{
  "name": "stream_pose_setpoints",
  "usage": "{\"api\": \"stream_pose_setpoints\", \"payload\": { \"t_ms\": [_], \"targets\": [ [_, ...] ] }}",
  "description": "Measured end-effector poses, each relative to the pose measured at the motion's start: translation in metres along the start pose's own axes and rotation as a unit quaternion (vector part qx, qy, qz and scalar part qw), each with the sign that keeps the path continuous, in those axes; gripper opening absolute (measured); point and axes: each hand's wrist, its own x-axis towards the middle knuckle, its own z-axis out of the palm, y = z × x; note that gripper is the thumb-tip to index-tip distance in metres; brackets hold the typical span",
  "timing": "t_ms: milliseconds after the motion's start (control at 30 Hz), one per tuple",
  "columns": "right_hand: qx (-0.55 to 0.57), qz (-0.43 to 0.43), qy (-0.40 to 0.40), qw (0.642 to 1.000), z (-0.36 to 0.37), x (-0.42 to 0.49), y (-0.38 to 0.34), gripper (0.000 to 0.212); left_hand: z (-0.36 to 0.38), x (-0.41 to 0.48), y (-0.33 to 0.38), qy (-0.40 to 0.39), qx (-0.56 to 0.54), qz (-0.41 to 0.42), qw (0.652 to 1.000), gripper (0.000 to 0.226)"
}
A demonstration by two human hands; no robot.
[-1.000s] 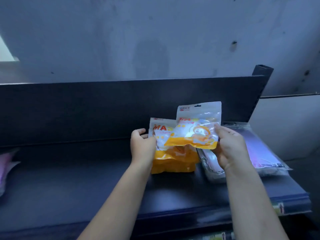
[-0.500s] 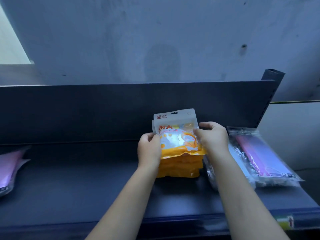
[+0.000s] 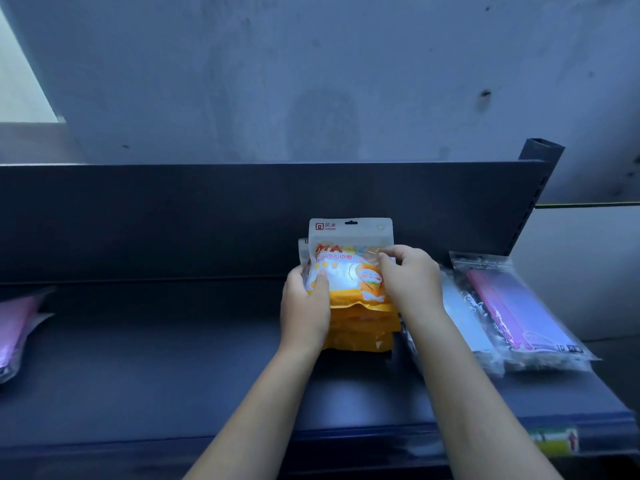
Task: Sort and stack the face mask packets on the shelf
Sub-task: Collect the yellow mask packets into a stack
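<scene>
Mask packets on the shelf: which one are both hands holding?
The orange packet atop the orange stack, held by the left hand and right hand; the clear purple-mask packets to its right lie untouched.

Both hands are holding the top orange packet on its stack: left hand gripping its left edge, right hand pinching its upper right, on the dark shelf.

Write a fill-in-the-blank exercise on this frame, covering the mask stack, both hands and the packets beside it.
The mask stack is mostly ____ in colour.
The left hand grips the stack's ____ edge.
The right hand pinches the ____ packet of the stack.
The clear packets nearest the stack lie to its ____.
Missing words: orange; left; top; right.
</scene>
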Motion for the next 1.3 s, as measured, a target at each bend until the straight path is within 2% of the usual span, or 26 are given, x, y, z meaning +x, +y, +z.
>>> {"api": "stream_pose_setpoints", "payload": {
  "t_ms": [100,233,400,633,700,800,867,1133,1300],
  "targets": [
    [-0.016,-0.012,-0.034,0.999,0.0,-0.001,0.0,0.029,0.003,0.002,0.001,0.008,0.01,0.008,1.0,0.041],
    [-0.036,-0.033,-0.062,0.997,-0.003,-0.007,0.0,0.04,0.005,0.001,0.0,0.027,0.019,0.021,0.999,0.054],
    [-0.062,-0.07,-0.054,0.994,-0.005,-0.016,-0.001,0.044,0.007,-0.001,-0.004,0.059,0.018,0.03,0.998,0.039],
    [-0.128,-0.16,-0.033,0.978,-0.005,-0.028,-0.001,0.052,-0.001,-0.004,0.0,0.084,0.111,0.089,0.986,0.05],
    [-0.159,-0.181,-0.041,0.97,-0.006,-0.035,-0.007,0.055,-0.01,-0.004,0.001,0.087,0.182,0.136,0.97,0.054],
    [-0.18,-0.215,-0.066,0.958,-0.001,-0.047,-0.021,0.059,-0.028,-0.005,0.0,0.083,0.318,0.213,0.92,0.065],
    [-0.188,-0.236,-0.083,0.95,0.006,-0.058,-0.032,0.065,-0.042,-0.006,0.0,0.077,0.367,0.238,0.896,0.072],
    [-0.163,-0.277,-0.105,0.941,0.048,-0.099,-0.08,0.072,-0.124,-0.003,0.0,0.034,0.476,0.24,0.845,0.088],
    [-0.162,-0.281,-0.143,0.935,0.107,-0.129,-0.13,0.064,-0.209,0.014,-0.005,0.07,0.5,0.239,0.829,0.082]
  ]
}}
